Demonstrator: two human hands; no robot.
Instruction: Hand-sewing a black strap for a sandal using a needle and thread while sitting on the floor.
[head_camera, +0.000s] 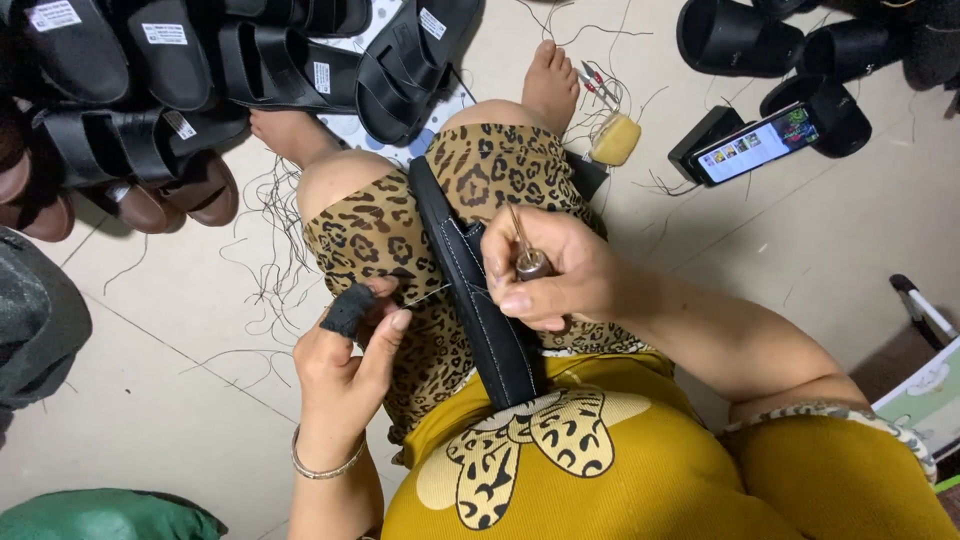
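**Stitching a black sandal sole held between the knees**

At the far left a pile of black sandals (150, 70) runs off the top and left edges, with brown ones (150, 200) half hidden beneath them. A grey bundle and a green one are cut off at the left and bottom edges; what they are cannot be told. Loose dark threads (270, 250) lie scattered on the tiled floor (180, 330).

The left hand (350, 350), a black guard on one finger, pinches a taut thread (425, 293) that leads to the black sandal sole (480, 300). The sole stands on edge between the knees; its lower end disappears behind the yellow shirt. The right hand (550, 270) is closed around a metal-tipped awl (527, 250) and presses against the sole's stitched edge; the awl's handle is buried in the palm.

Farther right, a yellowish lump (615, 138) sits by the foot, a lit phone (757, 143) leans on a black block, and more black sandals (800, 50) are cropped at the top.
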